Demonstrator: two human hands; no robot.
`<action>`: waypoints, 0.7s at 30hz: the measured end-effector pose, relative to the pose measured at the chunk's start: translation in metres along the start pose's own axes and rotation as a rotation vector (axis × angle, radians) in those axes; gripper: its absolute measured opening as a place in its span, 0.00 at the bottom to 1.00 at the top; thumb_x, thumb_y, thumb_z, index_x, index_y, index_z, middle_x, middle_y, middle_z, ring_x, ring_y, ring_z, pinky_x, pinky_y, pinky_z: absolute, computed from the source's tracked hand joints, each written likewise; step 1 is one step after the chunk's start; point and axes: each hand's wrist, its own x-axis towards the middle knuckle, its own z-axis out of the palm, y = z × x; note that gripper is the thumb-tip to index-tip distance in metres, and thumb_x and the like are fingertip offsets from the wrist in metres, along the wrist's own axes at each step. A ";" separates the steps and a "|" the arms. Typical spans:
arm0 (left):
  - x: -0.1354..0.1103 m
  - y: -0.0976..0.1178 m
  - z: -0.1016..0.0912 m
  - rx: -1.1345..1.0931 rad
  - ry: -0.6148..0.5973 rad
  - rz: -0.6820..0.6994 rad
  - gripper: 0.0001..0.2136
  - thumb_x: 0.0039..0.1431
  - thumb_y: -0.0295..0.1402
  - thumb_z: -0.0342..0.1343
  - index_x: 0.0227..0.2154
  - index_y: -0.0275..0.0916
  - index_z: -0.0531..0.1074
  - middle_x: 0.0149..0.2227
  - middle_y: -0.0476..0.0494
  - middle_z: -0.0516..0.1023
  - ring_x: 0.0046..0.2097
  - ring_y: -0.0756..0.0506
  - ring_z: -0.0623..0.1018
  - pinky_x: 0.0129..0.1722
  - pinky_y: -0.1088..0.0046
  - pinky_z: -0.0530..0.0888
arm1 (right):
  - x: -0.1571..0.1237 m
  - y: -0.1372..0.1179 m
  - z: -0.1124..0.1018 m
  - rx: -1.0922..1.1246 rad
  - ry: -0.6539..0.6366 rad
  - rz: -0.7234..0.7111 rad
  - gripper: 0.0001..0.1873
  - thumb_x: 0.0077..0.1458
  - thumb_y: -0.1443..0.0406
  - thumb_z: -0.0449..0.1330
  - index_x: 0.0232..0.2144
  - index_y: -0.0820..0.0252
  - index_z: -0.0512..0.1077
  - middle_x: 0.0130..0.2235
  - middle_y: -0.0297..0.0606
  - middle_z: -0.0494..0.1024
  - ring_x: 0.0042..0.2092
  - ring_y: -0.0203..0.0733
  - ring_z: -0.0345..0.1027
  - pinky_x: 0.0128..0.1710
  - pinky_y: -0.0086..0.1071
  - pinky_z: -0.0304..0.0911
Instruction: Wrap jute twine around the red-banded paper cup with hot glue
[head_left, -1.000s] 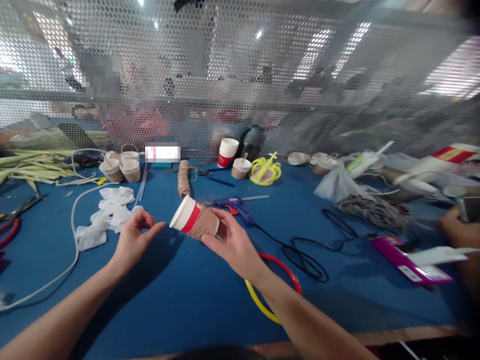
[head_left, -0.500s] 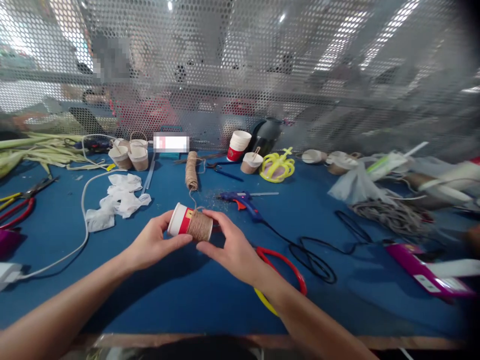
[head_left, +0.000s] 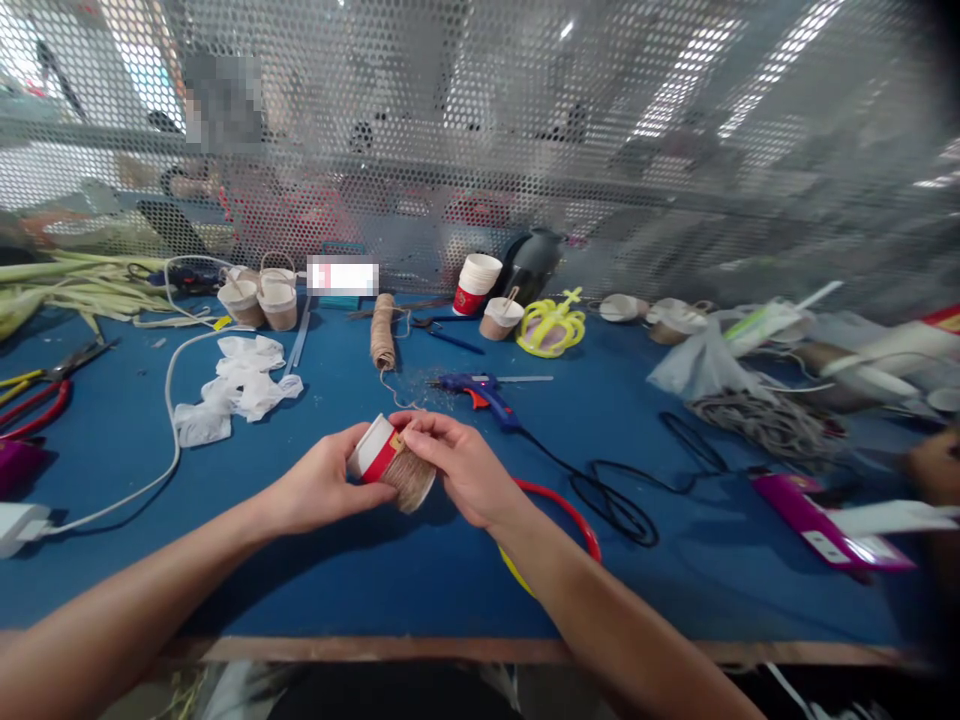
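Observation:
A paper cup (head_left: 375, 447), white and red, lies tilted on its side above the table, with brown twine (head_left: 410, 478) wound around its base end. My left hand (head_left: 326, 480) is closed around the white rim end. At the wound end, my right hand (head_left: 457, 460) has its thumb and fingers pinched on the twine against the cup. The strand runs back from there to a twine roll (head_left: 383, 335) lying on the table. Just beyond my right hand rests a blue glue gun (head_left: 484, 392) with a clear glue stick in its back.
Red-and-yellow handles (head_left: 562, 505) lie under my right forearm. White crumpled cloth (head_left: 244, 385) and a white cable (head_left: 171, 400) are on the left. Twine-wrapped cups (head_left: 277, 305), stacked paper cups (head_left: 474, 285) and a yellow crown-shaped piece (head_left: 551, 325) stand along the perforated screen (head_left: 450, 150).
My right hand has moved from supporting the cup's base to pinching the twine on its upper side. The cup has tipped, its base end lower and nearer me.

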 end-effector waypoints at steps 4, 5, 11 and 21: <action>0.001 -0.002 -0.001 -0.011 0.016 0.001 0.13 0.43 0.33 0.58 0.33 0.35 0.67 0.26 0.51 0.71 0.25 0.51 0.67 0.26 0.78 0.65 | -0.001 0.000 -0.001 -0.011 0.020 -0.008 0.05 0.42 0.64 0.62 0.23 0.60 0.70 0.39 0.36 0.71 0.39 0.36 0.63 0.41 0.33 0.59; 0.001 -0.002 -0.001 -0.012 0.017 0.004 0.12 0.43 0.33 0.58 0.33 0.35 0.67 0.26 0.51 0.70 0.25 0.51 0.67 0.26 0.77 0.65 | -0.001 0.001 -0.001 -0.016 0.024 -0.011 0.05 0.42 0.64 0.62 0.23 0.60 0.70 0.39 0.36 0.71 0.39 0.36 0.63 0.41 0.32 0.59; 0.001 -0.002 0.000 0.006 -0.004 0.027 0.12 0.44 0.32 0.57 0.34 0.35 0.66 0.26 0.50 0.70 0.26 0.51 0.67 0.26 0.77 0.66 | 0.000 0.002 -0.002 -0.058 0.034 -0.025 0.05 0.42 0.64 0.62 0.22 0.60 0.69 0.36 0.35 0.71 0.38 0.36 0.62 0.41 0.32 0.58; -0.004 -0.003 -0.001 -0.065 -0.044 0.074 0.10 0.51 0.35 0.52 0.35 0.35 0.66 0.26 0.50 0.68 0.27 0.50 0.66 0.27 0.77 0.64 | -0.002 0.004 -0.002 -0.160 0.046 -0.054 0.05 0.44 0.64 0.60 0.24 0.60 0.68 0.37 0.36 0.70 0.37 0.36 0.62 0.40 0.32 0.57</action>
